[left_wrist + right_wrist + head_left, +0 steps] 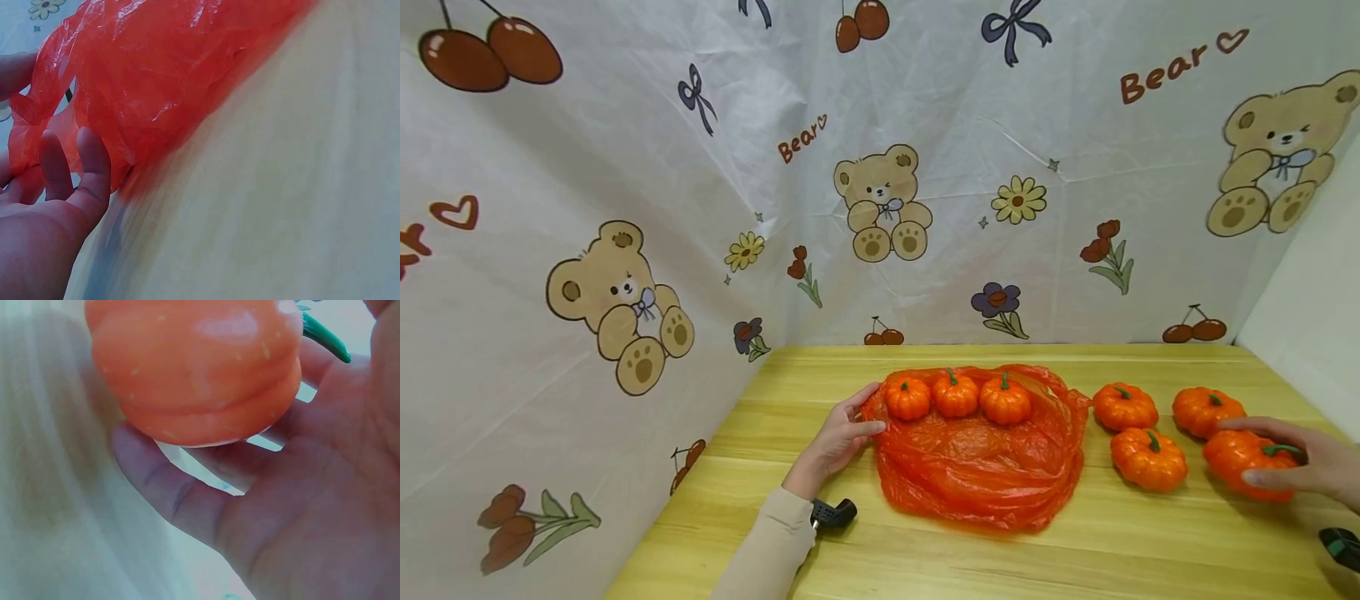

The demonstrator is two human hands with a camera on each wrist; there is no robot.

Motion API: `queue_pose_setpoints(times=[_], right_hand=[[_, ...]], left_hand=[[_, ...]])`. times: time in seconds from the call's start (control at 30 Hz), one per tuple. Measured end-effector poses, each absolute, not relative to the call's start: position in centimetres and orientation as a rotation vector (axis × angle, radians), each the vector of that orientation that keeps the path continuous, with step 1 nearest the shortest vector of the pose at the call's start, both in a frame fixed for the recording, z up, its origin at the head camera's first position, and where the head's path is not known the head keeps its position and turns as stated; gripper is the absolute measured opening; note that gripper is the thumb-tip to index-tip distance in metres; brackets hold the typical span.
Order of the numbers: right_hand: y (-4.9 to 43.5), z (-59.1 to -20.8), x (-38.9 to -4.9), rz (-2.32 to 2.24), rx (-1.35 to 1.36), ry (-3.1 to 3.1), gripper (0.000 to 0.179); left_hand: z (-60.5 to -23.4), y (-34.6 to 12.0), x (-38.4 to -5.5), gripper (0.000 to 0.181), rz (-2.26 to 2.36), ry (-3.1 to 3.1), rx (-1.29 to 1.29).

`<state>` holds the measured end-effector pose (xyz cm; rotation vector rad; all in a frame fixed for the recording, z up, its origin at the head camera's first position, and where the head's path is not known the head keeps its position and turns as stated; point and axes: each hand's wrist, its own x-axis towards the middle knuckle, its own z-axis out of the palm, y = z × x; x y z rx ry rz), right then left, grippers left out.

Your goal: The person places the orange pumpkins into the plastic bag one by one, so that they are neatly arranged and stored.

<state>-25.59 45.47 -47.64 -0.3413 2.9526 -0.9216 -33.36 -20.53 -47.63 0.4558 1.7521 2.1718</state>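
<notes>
A red plastic bag [977, 500] lies spread on the table with its mouth open. Three small orange pumpkins with green stems sit along its far side, the middle one [955, 396] between two others. My left hand [842, 433] holds the bag's left edge between thumb and fingers; in the left wrist view, thin red film [156, 81] passes behind the fingertips. At the right, my right hand [1300, 458] grips another pumpkin [1240, 462] from its right side, thumb toward me. The right wrist view has this pumpkin [200, 369] against the fingers, its green stem [326, 337] pointing toward the palm.
Three more pumpkins stand between the bag and my right hand: one at the back [1124, 407], one in front [1148, 458] and one farther right [1208, 412]. A bear-print cloth [955, 108] hangs behind and left of the wooden table [925, 567]. A white wall [1311, 333] borders the right.
</notes>
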Motion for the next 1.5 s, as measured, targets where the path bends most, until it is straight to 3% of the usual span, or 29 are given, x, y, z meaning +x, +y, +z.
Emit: queue_pose_setpoints(times=[0.57, 1.13, 1.5], right_hand=[[42.7, -43.2, -25.9, -0.903, -0.288, 2.905, 0.064], [37.2, -37.9, -27.6, -0.974, -0.549, 2.873, 0.057], [33.8, -36.1, -28.6, -0.942, -0.605, 2.827, 0.064]], left_hand=[[-47.4, -20.6, -33.3, 0.089, 2.18, 1.749, 0.434], [-47.7, -20.6, -33.3, 0.089, 2.2, 1.732, 0.405], [-47.8, -20.5, -33.5, 0.089, 2.203, 1.719, 0.421]])
